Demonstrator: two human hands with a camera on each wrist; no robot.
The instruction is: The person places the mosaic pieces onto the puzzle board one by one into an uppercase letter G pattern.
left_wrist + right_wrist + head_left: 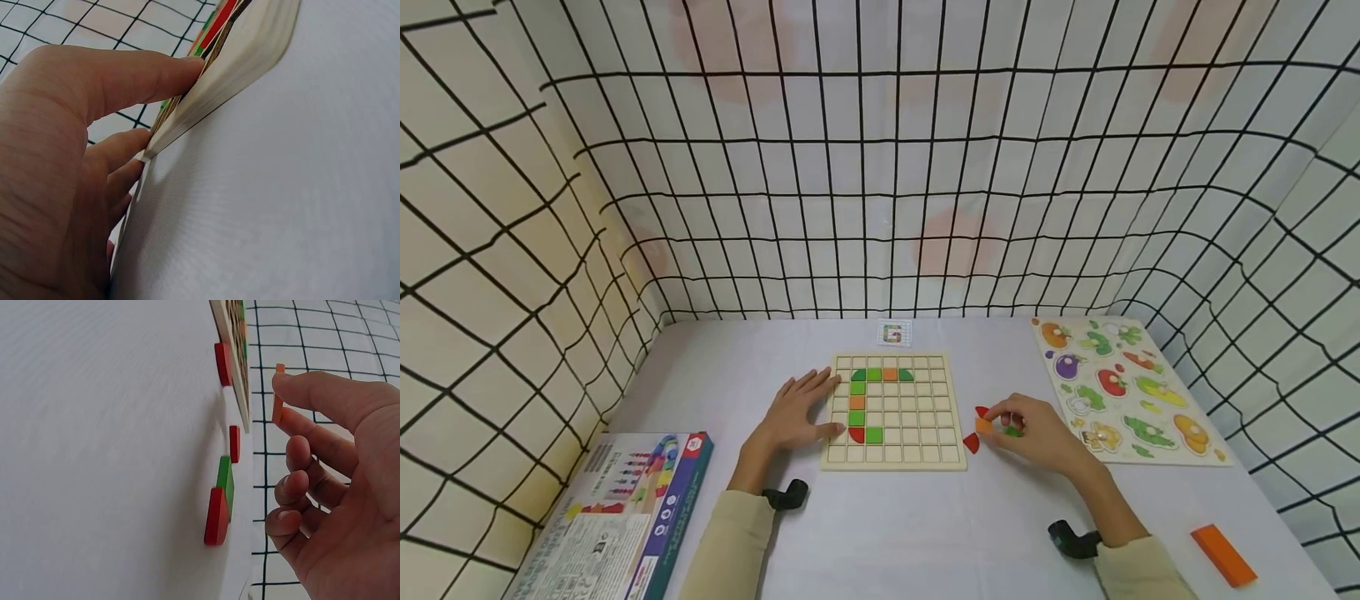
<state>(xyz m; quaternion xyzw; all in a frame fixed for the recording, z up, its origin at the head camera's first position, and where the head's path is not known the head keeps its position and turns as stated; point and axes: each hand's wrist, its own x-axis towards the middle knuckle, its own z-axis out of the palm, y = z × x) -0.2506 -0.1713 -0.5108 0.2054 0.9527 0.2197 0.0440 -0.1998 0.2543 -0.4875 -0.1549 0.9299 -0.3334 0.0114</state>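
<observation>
The left hand (pixel 797 410) lies with straight fingers at the left edge of the board (pixel 917 412), touching it but grasping nothing. On the board, tiles (pixel 874 436) form what seems an unfinished G, like the card (pixel 895 333) behind. Further right come loose red pieces (pixel 972 442), then the orange square (pixel 983 426), lifted above the table, pinched between thumb and forefinger of the right hand (pixel 1033 433). The step seems to be fetching this square; the next move probably calls for lowering it, well aligned, into a free cell.
</observation>
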